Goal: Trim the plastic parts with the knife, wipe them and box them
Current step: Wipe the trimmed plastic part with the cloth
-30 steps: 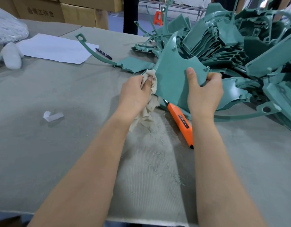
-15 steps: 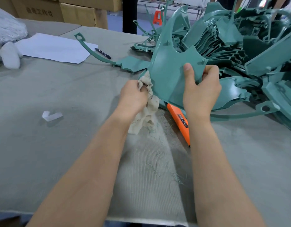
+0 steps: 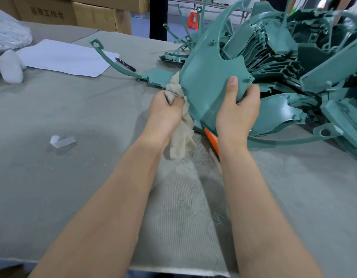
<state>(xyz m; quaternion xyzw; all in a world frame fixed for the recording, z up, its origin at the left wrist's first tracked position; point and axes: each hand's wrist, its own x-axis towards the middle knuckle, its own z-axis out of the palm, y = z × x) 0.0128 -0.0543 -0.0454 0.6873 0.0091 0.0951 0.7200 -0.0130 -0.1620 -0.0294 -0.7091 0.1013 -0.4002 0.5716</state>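
My right hand (image 3: 236, 115) grips a teal plastic part (image 3: 205, 81) by its right lower corner, thumb on its face, and holds it tilted above the table. My left hand (image 3: 164, 111) grips a beige rag (image 3: 180, 135) bunched against the part's left edge; the rag's tail hangs down to the table. An orange knife (image 3: 212, 140) lies on the table under the part, mostly hidden by my right wrist. A big heap of teal plastic parts (image 3: 294, 63) fills the right back of the table.
The grey cloth-covered table (image 3: 73, 177) holds a lone teal part with a long curved arm (image 3: 117, 63), white paper (image 3: 65, 57), a black pen (image 3: 125, 64) and a small white scrap (image 3: 62, 141). Cardboard boxes (image 3: 73, 13) stand behind. Thin plastic shavings lie near the front.
My right hand has raised and tilted the teal part higher. My left hand with the rag has slid down along the part's left edge.
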